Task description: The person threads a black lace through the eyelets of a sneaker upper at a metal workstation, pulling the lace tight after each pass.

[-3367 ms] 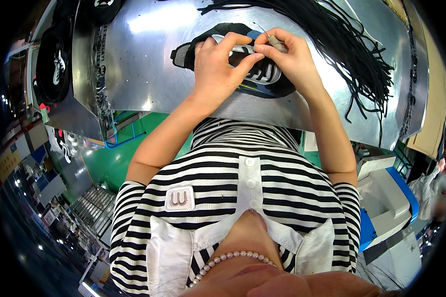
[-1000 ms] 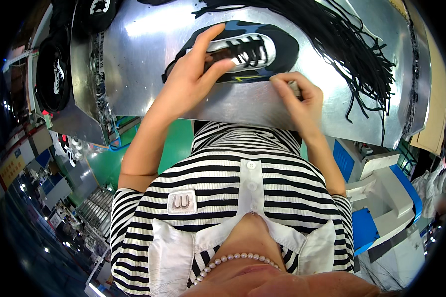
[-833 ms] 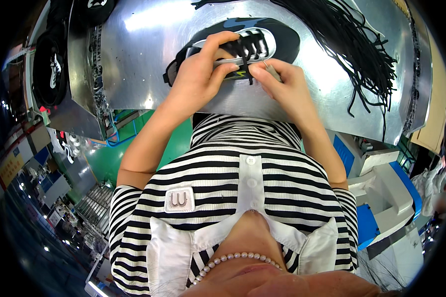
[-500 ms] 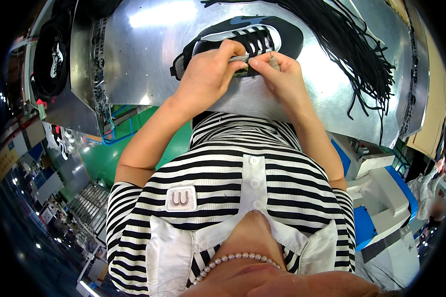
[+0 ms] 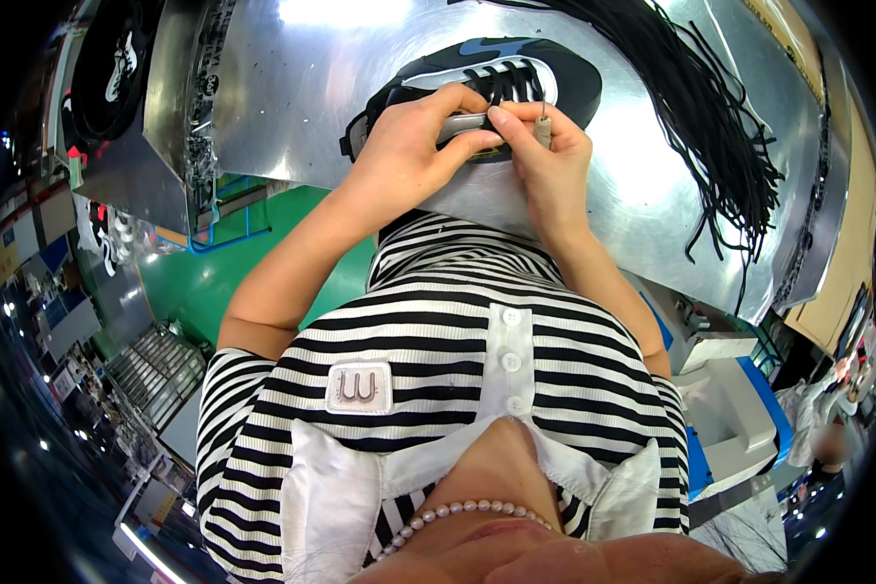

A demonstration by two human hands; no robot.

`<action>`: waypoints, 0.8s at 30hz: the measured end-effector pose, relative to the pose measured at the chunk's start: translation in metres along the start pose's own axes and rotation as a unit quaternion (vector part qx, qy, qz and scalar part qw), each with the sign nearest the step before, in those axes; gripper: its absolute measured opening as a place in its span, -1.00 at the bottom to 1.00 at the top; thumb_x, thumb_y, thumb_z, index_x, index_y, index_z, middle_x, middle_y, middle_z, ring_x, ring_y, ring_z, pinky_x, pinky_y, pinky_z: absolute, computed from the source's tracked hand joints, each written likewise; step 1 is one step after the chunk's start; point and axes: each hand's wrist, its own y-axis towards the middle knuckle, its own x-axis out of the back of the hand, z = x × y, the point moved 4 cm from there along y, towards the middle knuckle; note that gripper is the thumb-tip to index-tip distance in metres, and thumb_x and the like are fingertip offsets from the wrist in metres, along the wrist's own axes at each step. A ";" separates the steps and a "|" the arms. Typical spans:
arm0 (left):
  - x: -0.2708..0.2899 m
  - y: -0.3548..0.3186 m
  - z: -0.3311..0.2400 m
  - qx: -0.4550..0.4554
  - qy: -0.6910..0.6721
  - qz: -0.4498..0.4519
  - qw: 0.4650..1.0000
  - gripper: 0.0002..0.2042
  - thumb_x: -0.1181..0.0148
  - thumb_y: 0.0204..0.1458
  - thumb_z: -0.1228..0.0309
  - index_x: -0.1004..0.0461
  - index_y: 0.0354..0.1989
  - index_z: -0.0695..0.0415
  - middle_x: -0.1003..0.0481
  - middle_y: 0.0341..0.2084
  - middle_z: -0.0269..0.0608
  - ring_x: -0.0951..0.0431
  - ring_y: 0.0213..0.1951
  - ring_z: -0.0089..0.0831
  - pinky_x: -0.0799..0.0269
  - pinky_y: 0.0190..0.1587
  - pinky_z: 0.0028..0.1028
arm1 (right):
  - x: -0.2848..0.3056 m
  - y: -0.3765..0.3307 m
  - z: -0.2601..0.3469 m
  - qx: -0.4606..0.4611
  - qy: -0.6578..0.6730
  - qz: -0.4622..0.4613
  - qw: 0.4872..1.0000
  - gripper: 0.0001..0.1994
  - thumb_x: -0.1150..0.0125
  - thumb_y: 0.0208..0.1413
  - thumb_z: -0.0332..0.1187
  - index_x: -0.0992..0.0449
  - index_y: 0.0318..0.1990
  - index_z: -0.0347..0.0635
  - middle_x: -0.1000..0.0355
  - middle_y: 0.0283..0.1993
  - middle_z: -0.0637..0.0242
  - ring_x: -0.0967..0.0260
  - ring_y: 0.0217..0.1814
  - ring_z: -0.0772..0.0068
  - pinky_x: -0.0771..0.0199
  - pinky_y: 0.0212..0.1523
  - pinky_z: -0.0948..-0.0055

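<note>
Left hand (image 5: 417,144) curled, thumb and forefinger closed on the near eyelet edge of the black shoe (image 5: 576,83), which lies on the metal table (image 5: 292,107) — a second ago they stood wide apart. Its other fingers I can't see. Right hand (image 5: 555,164), then off the laces (image 5: 504,80), now pinches beside them, gripping a thin-tipped tool (image 5: 543,131) (exact tip contact unclear). Farther right — black cord bundle (image 5: 686,122), top cut off.
</note>
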 end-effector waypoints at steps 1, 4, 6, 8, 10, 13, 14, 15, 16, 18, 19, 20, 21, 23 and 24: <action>0.000 0.000 0.001 0.000 0.003 -0.004 1.000 -0.74 -0.27 0.11 0.33 -0.49 -0.10 0.19 -0.60 -0.28 -0.11 -0.61 -0.33 -0.28 -0.47 -0.23 -0.43 | -0.001 0.000 -0.001 0.003 -0.007 -0.004 1.000 -0.88 -0.38 0.10 -0.41 -0.64 -0.27 -0.27 -0.52 -0.38 0.52 -0.35 -0.38 0.77 -0.33 -0.30 0.73; 0.002 -0.004 -0.006 0.003 0.217 -0.002 0.976 -0.73 -0.30 0.08 0.30 -0.48 -0.14 0.19 -0.60 -0.33 -0.09 -0.61 -0.34 -0.19 -0.47 -0.27 -0.39 | -0.002 0.001 -0.007 0.006 -0.027 0.024 0.999 -0.82 -0.37 0.11 -0.39 -0.61 -0.17 -0.26 -0.52 -0.37 0.53 -0.34 -0.36 0.82 -0.30 -0.33 0.75; 0.001 -0.008 0.002 0.012 0.152 -0.027 0.988 -0.73 -0.30 0.08 0.29 -0.48 -0.14 0.18 -0.59 -0.38 -0.09 -0.59 -0.40 -0.15 -0.46 -0.33 -0.37 | -0.003 -0.001 0.000 0.013 -0.092 0.043 0.995 -0.77 -0.33 0.14 -0.38 -0.53 -0.09 -0.26 -0.53 -0.38 0.46 -0.37 -0.38 0.76 -0.32 -0.34 0.69; 0.003 -0.009 0.005 0.018 0.121 -0.039 0.992 -0.73 -0.30 0.08 0.29 -0.47 -0.14 0.18 -0.58 -0.42 -0.09 -0.58 -0.45 -0.14 -0.45 -0.38 -0.35 | 0.000 -0.006 0.006 0.049 -0.170 0.071 0.982 -0.74 -0.28 0.18 -0.36 -0.45 -0.04 -0.25 -0.54 -0.39 0.37 -0.41 -0.40 0.66 -0.34 -0.36 0.62; 0.006 -0.007 0.004 0.019 0.125 -0.033 0.991 -0.72 -0.31 0.08 0.29 -0.47 -0.13 0.17 -0.58 -0.46 -0.10 -0.57 -0.49 -0.16 -0.43 -0.42 -0.34 | 0.006 -0.016 0.011 0.114 -0.260 0.104 0.953 -0.73 -0.22 0.22 -0.35 -0.36 -0.01 -0.24 -0.53 -0.41 0.26 -0.45 -0.43 0.51 -0.37 -0.37 0.54; 0.003 -0.008 0.008 -0.033 0.117 -0.069 0.990 -0.72 -0.33 0.05 0.30 -0.48 -0.15 0.17 -0.57 -0.47 -0.09 -0.57 -0.52 -0.17 -0.42 -0.45 -0.36 | 0.009 -0.022 0.018 0.106 -0.339 0.109 0.928 -0.80 -0.15 0.26 -0.34 -0.33 -0.10 -0.22 -0.53 -0.41 0.18 -0.51 -0.44 0.27 -0.41 -0.39 0.41; 0.003 -0.009 0.008 -0.025 0.122 -0.063 0.990 -0.72 -0.34 0.05 0.31 -0.48 -0.15 0.16 -0.57 -0.47 -0.09 -0.57 -0.51 -0.18 -0.42 -0.45 -0.37 | 0.009 -0.022 0.018 0.097 -0.358 0.110 0.922 -0.82 -0.15 0.26 -0.34 -0.34 -0.11 -0.22 -0.53 -0.41 0.20 -0.52 -0.45 0.27 -0.42 -0.40 0.40; 0.005 -0.008 0.007 -0.019 0.128 -0.055 0.990 -0.72 -0.34 0.04 0.31 -0.48 -0.15 0.16 -0.58 -0.47 -0.09 -0.57 -0.51 -0.18 -0.43 -0.45 -0.37 | 0.010 -0.021 0.018 0.100 -0.356 0.115 0.922 -0.82 -0.14 0.26 -0.34 -0.34 -0.13 -0.22 -0.53 -0.43 0.21 -0.52 -0.46 0.27 -0.42 -0.41 0.40; 0.005 -0.007 0.006 -0.014 0.134 -0.047 0.990 -0.72 -0.35 0.04 0.32 -0.48 -0.15 0.16 -0.58 -0.47 -0.09 -0.58 -0.50 -0.18 -0.43 -0.45 -0.38 | 0.010 -0.019 0.017 0.104 -0.353 0.121 0.922 -0.83 -0.14 0.26 -0.34 -0.34 -0.15 -0.22 -0.53 -0.44 0.22 -0.51 -0.47 0.27 -0.42 -0.42 0.39; 0.002 -0.006 0.006 -0.026 0.128 -0.047 0.990 -0.72 -0.35 0.04 0.32 -0.48 -0.14 0.15 -0.57 -0.48 -0.10 -0.57 -0.51 -0.19 -0.42 -0.45 -0.38 | 0.009 -0.017 0.018 0.096 -0.352 0.125 0.923 -0.86 -0.13 0.27 -0.37 -0.35 -0.16 -0.24 -0.52 -0.45 0.25 -0.49 -0.46 0.38 -0.41 -0.41 0.45; 0.002 -0.006 0.006 -0.032 0.126 -0.048 0.990 -0.72 -0.34 0.04 0.32 -0.49 -0.13 0.15 -0.57 -0.48 -0.10 -0.57 -0.52 -0.19 -0.42 -0.46 -0.38 | 0.008 -0.017 0.019 0.085 -0.354 0.124 0.923 -0.87 -0.12 0.28 -0.39 -0.37 -0.16 -0.26 -0.51 -0.46 0.28 -0.46 -0.44 0.48 -0.40 -0.38 0.52; 0.002 -0.006 0.005 -0.040 0.123 -0.049 0.990 -0.72 -0.34 0.04 0.33 -0.49 -0.12 0.15 -0.57 -0.49 -0.10 -0.56 -0.52 -0.19 -0.42 -0.46 -0.38 | 0.007 -0.016 0.020 0.073 -0.355 0.123 0.924 -0.89 -0.11 0.30 -0.42 -0.38 -0.16 -0.28 -0.50 -0.46 0.30 -0.44 -0.41 0.59 -0.39 -0.36 0.58; 0.003 -0.006 0.005 -0.049 0.119 -0.050 0.990 -0.72 -0.34 0.04 0.34 -0.49 -0.11 0.15 -0.56 -0.50 -0.10 -0.56 -0.53 -0.19 -0.42 -0.46 -0.38 | 0.008 -0.015 0.018 0.068 -0.356 0.127 0.923 -0.89 -0.11 0.30 -0.42 -0.38 -0.17 -0.28 -0.50 -0.47 0.31 -0.43 -0.42 0.60 -0.38 -0.37 0.58; 0.002 -0.006 0.002 -0.080 0.126 -0.044 0.988 -0.71 -0.34 0.03 0.38 -0.48 -0.10 0.17 -0.55 -0.52 -0.09 -0.55 -0.53 -0.19 -0.42 -0.46 -0.37 | 0.009 -0.012 0.015 0.058 -0.356 0.135 0.923 -0.89 -0.10 0.30 -0.42 -0.38 -0.17 -0.27 -0.49 -0.49 0.33 -0.40 -0.45 0.61 -0.36 -0.39 0.59; 0.001 -0.008 -0.001 -0.102 0.138 -0.037 0.984 -0.71 -0.34 0.03 0.41 -0.48 -0.09 0.18 -0.54 -0.54 -0.09 -0.54 -0.54 -0.19 -0.42 -0.46 -0.36 | 0.009 -0.012 0.015 0.040 -0.338 0.133 0.931 -0.90 -0.10 0.30 -0.42 -0.38 -0.18 -0.27 -0.49 -0.49 0.34 -0.39 -0.46 0.61 -0.35 -0.40 0.60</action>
